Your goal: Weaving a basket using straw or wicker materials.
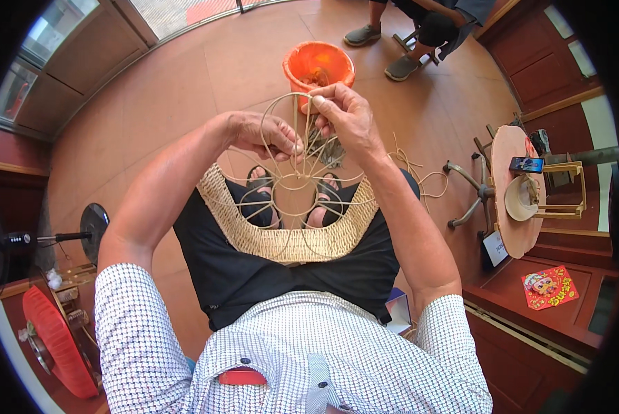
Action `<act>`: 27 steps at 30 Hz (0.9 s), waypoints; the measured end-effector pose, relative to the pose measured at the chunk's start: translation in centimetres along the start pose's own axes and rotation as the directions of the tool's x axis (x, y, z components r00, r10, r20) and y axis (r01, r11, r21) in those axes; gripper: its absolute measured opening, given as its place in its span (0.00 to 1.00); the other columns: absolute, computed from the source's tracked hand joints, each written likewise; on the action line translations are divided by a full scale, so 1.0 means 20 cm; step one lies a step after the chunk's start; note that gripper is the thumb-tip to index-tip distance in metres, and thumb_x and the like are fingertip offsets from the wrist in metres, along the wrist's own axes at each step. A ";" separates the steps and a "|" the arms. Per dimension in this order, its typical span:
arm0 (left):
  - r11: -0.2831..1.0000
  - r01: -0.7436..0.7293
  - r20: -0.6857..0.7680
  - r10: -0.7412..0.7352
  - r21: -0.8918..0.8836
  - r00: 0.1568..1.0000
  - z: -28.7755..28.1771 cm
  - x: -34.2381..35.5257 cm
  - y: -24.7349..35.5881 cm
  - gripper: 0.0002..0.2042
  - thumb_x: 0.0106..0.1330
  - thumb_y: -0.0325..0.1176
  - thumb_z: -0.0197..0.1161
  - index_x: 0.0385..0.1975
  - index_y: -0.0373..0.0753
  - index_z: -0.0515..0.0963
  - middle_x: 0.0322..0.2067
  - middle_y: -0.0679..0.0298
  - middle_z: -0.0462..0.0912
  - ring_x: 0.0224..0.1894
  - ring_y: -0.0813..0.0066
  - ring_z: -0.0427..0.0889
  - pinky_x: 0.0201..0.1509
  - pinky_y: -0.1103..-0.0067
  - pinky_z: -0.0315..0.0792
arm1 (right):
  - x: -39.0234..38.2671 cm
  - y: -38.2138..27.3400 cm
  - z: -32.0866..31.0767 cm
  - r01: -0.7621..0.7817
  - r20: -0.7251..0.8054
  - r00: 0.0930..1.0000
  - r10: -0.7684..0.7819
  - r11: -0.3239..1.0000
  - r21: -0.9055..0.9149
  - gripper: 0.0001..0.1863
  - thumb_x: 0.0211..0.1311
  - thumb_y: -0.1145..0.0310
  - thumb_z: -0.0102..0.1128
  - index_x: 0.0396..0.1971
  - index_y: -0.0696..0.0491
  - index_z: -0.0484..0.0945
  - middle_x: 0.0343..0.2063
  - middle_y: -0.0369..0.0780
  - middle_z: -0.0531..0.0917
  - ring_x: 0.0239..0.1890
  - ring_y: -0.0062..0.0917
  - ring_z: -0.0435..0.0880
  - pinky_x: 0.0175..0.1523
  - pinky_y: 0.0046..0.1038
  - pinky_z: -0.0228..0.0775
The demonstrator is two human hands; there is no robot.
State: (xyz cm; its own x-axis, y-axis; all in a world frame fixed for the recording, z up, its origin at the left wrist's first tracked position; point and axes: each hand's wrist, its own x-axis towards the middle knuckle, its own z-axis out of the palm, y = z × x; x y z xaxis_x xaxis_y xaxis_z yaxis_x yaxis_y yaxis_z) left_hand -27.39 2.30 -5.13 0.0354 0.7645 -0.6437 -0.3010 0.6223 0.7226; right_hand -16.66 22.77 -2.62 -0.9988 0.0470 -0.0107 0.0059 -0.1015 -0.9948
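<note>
On my lap lies a woven straw-coloured piece (289, 243) with a curved, U-shaped body. Thin pale cane strands run inward from it to a round cane ring (275, 196) in the middle. My left hand (276, 135) is closed, thumb and fingers pinching cane strands above the ring. Farther out and to the right, my right hand (349, 119) pinches the top of a bent cane loop (265, 119) that arches past the left hand. Several strands hang between the two hands; their exact crossings are too fine to tell.
An orange bucket (296, 61) stands on the floor just beyond my hands. A seated person's shoes (400, 67) are at the far right. Loose cane (430, 185) lies right of my knee, near a round table (513, 228) holding a phone. A black fan (94, 231) stands left.
</note>
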 end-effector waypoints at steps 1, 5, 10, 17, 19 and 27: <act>1.000 0.020 0.007 -0.020 0.015 1.000 0.01 0.01 0.01 0.09 0.76 0.39 0.65 0.42 0.41 0.86 0.22 0.77 0.79 0.22 0.90 0.66 0.26 0.86 0.57 | -0.01 0.00 0.00 -0.011 0.002 1.000 0.011 1.000 -0.001 0.09 0.78 0.68 0.61 0.48 0.59 0.81 0.34 0.36 0.88 0.28 0.12 0.81 0.33 0.18 0.77; 1.000 0.008 0.050 -0.007 -0.026 0.999 0.02 0.00 0.01 0.10 0.76 0.38 0.67 0.41 0.38 0.86 0.27 0.74 0.83 0.28 0.87 0.77 0.36 0.84 0.72 | -0.01 -0.02 -0.01 -0.045 -0.002 0.999 0.045 0.999 -0.010 0.12 0.79 0.64 0.61 0.47 0.59 0.81 0.37 0.40 0.90 0.34 0.16 0.87 0.38 0.21 0.84; 0.997 -0.075 0.007 0.074 0.022 0.997 0.00 0.01 -0.02 0.11 0.76 0.42 0.67 0.42 0.40 0.87 0.33 0.74 0.86 0.36 0.86 0.81 0.46 0.83 0.76 | -0.01 -0.05 0.00 -0.070 0.025 0.997 0.072 0.995 -0.071 0.14 0.80 0.62 0.60 0.47 0.59 0.81 0.38 0.40 0.89 0.37 0.19 0.88 0.40 0.23 0.86; 0.993 -0.088 0.081 0.081 0.077 0.993 0.02 -0.01 -0.02 0.14 0.73 0.42 0.71 0.46 0.37 0.88 0.39 0.70 0.90 0.42 0.82 0.86 0.54 0.79 0.78 | 0.00 -0.08 -0.01 -0.213 0.100 0.973 0.208 0.976 0.041 0.14 0.81 0.58 0.58 0.49 0.54 0.78 0.43 0.41 0.89 0.42 0.24 0.91 0.44 0.25 0.87; 0.989 -0.070 0.067 0.062 0.132 0.996 0.01 -0.01 -0.02 0.13 0.73 0.42 0.71 0.45 0.37 0.88 0.39 0.69 0.90 0.43 0.80 0.86 0.55 0.78 0.78 | 0.00 -0.09 -0.02 -0.239 0.142 0.963 0.230 0.970 0.048 0.13 0.81 0.58 0.57 0.49 0.53 0.77 0.41 0.42 0.89 0.41 0.26 0.92 0.45 0.27 0.89; 0.581 0.288 -0.641 0.606 0.761 0.471 0.16 -0.33 -0.03 0.11 0.71 0.34 0.66 0.42 0.31 0.87 0.33 0.66 0.89 0.38 0.73 0.85 0.46 0.73 0.79 | 0.01 -0.09 -0.03 -0.219 0.122 0.970 0.212 0.974 0.052 0.13 0.83 0.61 0.53 0.48 0.57 0.76 0.40 0.46 0.88 0.38 0.28 0.93 0.41 0.28 0.90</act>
State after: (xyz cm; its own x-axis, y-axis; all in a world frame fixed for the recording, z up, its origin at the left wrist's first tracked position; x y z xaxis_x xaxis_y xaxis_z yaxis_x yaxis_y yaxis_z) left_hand -24.44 -2.57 -0.40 -0.7766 0.6294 -0.0270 0.5604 0.7097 0.4269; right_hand -16.76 23.50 -0.95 -0.9731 -0.0972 -0.2087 0.2223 -0.1608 -0.9616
